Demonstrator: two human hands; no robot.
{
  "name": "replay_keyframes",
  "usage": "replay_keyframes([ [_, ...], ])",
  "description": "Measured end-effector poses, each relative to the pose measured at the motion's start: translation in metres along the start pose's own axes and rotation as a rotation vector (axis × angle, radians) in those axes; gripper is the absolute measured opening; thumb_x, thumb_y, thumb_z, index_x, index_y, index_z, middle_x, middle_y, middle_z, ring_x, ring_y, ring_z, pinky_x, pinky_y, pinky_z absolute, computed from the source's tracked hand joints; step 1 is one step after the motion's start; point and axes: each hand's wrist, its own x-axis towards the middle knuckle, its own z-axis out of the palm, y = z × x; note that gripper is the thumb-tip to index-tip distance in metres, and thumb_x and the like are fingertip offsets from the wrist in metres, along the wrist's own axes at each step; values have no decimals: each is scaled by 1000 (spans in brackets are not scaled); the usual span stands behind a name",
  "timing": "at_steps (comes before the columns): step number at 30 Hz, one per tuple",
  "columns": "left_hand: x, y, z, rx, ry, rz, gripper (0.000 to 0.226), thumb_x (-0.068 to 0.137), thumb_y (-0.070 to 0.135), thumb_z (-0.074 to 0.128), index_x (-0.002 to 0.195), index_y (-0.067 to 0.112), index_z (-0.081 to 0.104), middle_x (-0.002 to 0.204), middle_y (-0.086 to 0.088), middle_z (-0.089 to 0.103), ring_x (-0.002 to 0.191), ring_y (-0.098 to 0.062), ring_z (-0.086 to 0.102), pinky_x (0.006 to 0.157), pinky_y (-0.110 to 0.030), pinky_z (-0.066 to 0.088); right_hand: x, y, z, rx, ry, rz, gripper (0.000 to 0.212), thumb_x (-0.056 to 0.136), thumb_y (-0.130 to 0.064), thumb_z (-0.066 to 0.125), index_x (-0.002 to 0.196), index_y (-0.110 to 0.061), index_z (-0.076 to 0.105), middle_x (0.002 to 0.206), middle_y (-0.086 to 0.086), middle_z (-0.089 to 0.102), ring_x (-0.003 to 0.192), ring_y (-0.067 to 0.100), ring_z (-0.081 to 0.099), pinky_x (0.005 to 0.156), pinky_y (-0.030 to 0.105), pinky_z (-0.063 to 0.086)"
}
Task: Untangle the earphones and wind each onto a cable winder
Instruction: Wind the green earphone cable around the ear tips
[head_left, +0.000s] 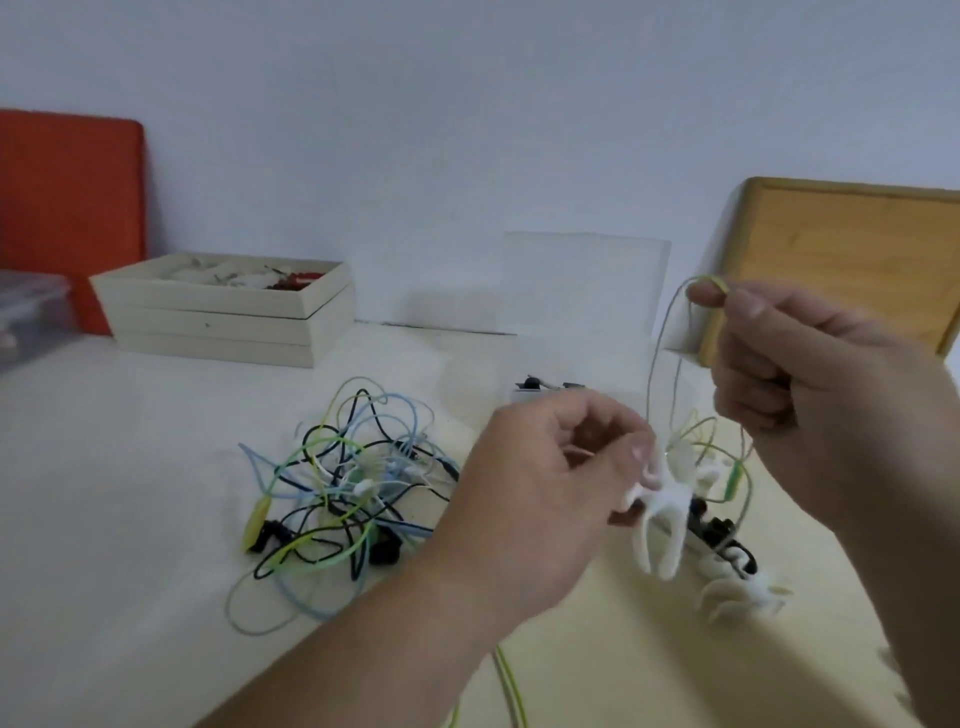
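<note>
My left hand (545, 488) pinches a white fishbone-shaped cable winder (662, 514) above the table, its legs pointing down. Raised to the right, my right hand (810, 384) pinches a loop of a thin yellow-green earphone cable (662, 343) between thumb and forefinger. That cable runs down to the winder. A tangled heap of green, blue, black and white earphones (337, 488) lies on the table to the left. More white cable winders (737, 597) and a black earphone (719, 535) lie under my hands at the right.
A stack of cream trays (218, 332) with small items stands at the back left, beside an orange board (67, 208). A clear plastic box (582, 312) sits mid-back, a wooden board (841, 260) leans at the right wall. A grey-lidded container (26, 312) is at far left.
</note>
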Motion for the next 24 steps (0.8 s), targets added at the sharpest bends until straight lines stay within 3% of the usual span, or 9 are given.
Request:
replay_keyframes([
  [4,15,4,-17,-278,406,-72,18,92,6,64,75,10,69,67,-2,68,56,-11,64,50,-21,52,-4,-4,4,77,-74,-46,19,84,-21,57,90,-15,74,52,-9,26,43,6,22,41,15,21],
  [6,22,2,-25,-374,512,-109,14,93,5,63,80,7,69,72,-4,69,60,-14,65,50,-20,53,-4,-8,3,90,-84,-33,19,84,-21,56,89,-14,74,50,-10,26,41,5,21,40,15,20],
  [8,26,0,-28,-462,526,-142,8,95,4,62,90,3,68,83,-11,70,65,-16,68,55,-21,56,-5,-9,2,13,-97,-4,19,81,-22,60,85,-11,75,47,-9,28,41,6,19,41,16,17],
  [10,26,-2,-29,-524,505,-170,4,94,1,62,98,2,64,96,-18,70,73,-21,71,62,-24,60,-8,-7,3,-187,-166,21,31,73,-38,70,85,-10,78,45,-5,32,42,11,21,44,20,19],
  [13,26,-3,-28,-548,488,-166,21,93,-3,62,110,9,59,111,-26,68,75,-24,73,70,-28,61,-12,-2,6,-373,-320,45,59,56,-65,78,88,-16,80,46,0,32,47,18,22,46,24,23],
  [15,25,-3,-29,-516,471,-116,30,93,-6,60,113,16,57,104,-25,67,74,-24,71,70,-28,61,-14,-3,8,-392,-368,52,62,52,-69,79,87,-18,80,48,1,33,49,18,23,48,29,23],
  [18,25,-2,-30,-373,447,-41,27,93,-7,57,103,18,62,86,-17,63,77,-23,68,72,-27,60,-14,-4,9,-392,-393,44,49,51,-55,85,80,-15,79,52,7,34,50,17,25,52,36,20],
  [22,24,-5,-29,-205,442,17,27,94,-1,60,79,17,73,81,-7,70,75,-17,71,82,-35,61,-16,-8,11,-217,-449,48,24,56,-28,80,66,-8,72,53,14,39,51,20,24,51,32,18],
  [24,23,-4,-29,-179,450,22,26,94,2,62,77,18,74,77,0,72,72,-13,71,85,-38,61,-16,-10,12,-107,-447,50,24,53,-26,80,62,-8,67,55,11,35,52,22,24,50,31,18],
])
